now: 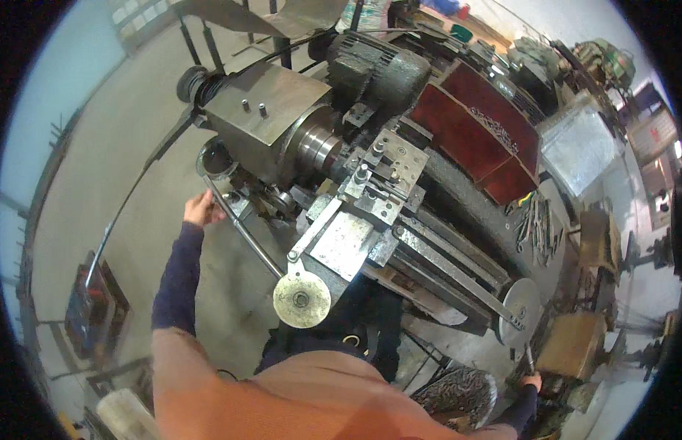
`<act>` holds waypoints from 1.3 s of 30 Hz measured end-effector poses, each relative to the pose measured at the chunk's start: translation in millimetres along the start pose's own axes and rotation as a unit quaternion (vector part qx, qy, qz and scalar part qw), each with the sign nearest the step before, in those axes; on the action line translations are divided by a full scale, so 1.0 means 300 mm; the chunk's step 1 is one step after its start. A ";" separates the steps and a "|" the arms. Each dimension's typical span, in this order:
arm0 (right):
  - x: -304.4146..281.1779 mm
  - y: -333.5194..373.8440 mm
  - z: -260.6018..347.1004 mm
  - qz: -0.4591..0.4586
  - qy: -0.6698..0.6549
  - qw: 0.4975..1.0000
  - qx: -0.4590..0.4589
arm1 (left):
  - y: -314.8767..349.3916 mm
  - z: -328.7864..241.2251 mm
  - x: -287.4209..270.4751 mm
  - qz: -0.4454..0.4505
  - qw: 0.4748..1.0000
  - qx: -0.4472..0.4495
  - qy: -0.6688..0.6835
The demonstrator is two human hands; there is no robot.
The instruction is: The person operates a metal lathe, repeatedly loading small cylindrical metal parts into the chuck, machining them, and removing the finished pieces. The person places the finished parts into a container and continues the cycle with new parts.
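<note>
My left hand (201, 209) is closed at the upper end of a long metal lever (245, 233), its fingers against the bar. The lever slopes down to a round brass-coloured disc (302, 299) at the front of a lathe. Far to the right, my right hand (531, 380) is wrapped round a short handle (529, 357) below a grey round plate (514, 314). Between my hands lies the lathe's slide with a tool block (381, 192) bolted on top. Its chuck (318, 147) faces that block from the headstock (264, 110).
A dark motor (377, 70) sits behind the headstock. Next to it a dark red tray (458, 136) holds metal shavings. Several wrenches (539, 227) lie at the right. A container of dark shavings (462, 396) stands by my right forearm. A long thin rod (132, 194) slants across the left.
</note>
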State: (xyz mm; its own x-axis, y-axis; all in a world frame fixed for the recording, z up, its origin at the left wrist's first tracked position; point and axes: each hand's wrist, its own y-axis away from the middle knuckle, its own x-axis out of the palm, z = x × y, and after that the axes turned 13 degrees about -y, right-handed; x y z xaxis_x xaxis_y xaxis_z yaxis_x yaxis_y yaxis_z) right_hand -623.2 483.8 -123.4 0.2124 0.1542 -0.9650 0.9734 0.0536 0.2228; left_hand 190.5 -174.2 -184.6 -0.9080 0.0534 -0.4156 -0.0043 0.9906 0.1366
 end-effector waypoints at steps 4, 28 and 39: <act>0.109 0.013 -0.045 -0.049 -0.012 0.996 0.074 | -0.071 -0.159 0.144 -0.079 0.977 -0.078 0.183; 0.185 0.524 0.076 -0.079 -0.172 0.973 0.134 | -0.135 -0.111 0.231 -0.168 0.977 -0.104 0.086; -0.109 0.071 0.151 -0.127 0.044 0.984 0.120 | -0.116 -0.168 0.249 -0.162 0.979 -0.105 0.069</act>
State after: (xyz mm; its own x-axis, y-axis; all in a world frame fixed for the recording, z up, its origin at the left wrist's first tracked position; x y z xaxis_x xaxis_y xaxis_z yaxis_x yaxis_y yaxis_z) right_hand -605.5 435.3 -93.5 -0.0389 0.2512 -0.9672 0.9887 -0.1307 -0.0737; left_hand 101.5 -211.1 -175.0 -0.8925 -0.2907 -0.3448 -0.3740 0.9043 0.2056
